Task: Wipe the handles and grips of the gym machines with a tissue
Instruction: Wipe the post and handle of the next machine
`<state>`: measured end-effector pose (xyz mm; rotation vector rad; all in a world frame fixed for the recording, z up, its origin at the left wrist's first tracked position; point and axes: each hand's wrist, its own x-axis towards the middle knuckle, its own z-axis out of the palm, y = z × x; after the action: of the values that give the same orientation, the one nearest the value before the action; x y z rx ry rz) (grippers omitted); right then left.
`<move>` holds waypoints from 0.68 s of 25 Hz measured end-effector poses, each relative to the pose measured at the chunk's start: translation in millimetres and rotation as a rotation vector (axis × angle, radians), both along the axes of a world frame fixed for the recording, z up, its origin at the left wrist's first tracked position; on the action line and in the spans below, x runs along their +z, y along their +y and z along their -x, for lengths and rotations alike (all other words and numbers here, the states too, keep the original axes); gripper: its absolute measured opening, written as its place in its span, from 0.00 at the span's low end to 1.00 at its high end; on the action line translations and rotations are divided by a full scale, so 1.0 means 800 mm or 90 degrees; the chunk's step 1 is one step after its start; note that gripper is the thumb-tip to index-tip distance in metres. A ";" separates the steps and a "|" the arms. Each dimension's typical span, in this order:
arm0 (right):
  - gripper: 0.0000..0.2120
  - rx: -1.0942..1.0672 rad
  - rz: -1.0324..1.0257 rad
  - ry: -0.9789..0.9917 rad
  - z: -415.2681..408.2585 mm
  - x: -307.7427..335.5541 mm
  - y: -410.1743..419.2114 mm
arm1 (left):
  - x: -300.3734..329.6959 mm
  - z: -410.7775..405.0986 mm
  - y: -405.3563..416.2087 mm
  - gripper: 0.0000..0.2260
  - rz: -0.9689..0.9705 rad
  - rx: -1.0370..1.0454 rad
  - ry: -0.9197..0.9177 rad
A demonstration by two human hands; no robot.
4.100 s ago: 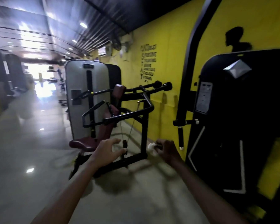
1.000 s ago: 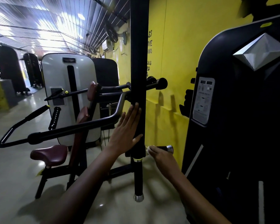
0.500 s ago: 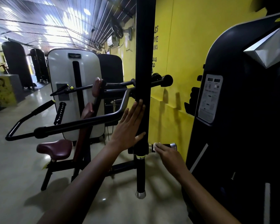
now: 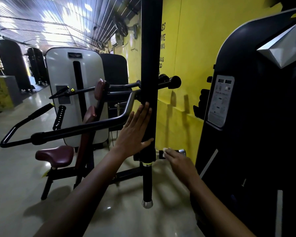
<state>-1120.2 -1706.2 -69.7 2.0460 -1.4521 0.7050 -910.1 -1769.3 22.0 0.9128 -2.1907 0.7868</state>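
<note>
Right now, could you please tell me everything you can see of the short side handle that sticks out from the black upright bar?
The side handle is a short black stub with a shiny silver end cap, jutting horizontally to the right from the black upright bar, low on it and just above a yellow ring. The right hand lies over its middle and presses a white tissue onto it, hiding most of the grip. The left hand rests flat against the bar, not on the handle.

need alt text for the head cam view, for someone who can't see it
A person's right hand presses a white tissue onto a short horizontal grip sticking out from a black vertical bar, while the open left hand rests flat against that bar. Behind are a maroon-seated machine and a yellow wall.
</note>
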 end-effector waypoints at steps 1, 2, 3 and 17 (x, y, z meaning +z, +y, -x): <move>0.16 -0.010 0.025 0.017 0.015 -0.001 0.001 | 0.000 -0.001 0.000 0.43 0.006 0.004 -0.002; 0.15 -0.023 0.039 0.010 0.028 -0.002 0.002 | 0.000 -0.001 0.000 0.43 0.009 0.007 -0.004; 0.16 -0.049 0.034 -0.007 0.035 -0.003 0.002 | 0.001 0.000 0.000 0.43 0.011 0.006 -0.006; 0.03 -0.074 -0.077 -0.197 -0.012 0.030 -0.016 | 0.000 0.001 -0.001 0.44 0.023 0.009 -0.006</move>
<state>-1110.2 -1719.3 -45.8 1.9850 -1.8109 0.9364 -910.6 -1770.0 21.9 0.9101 -2.1724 0.8361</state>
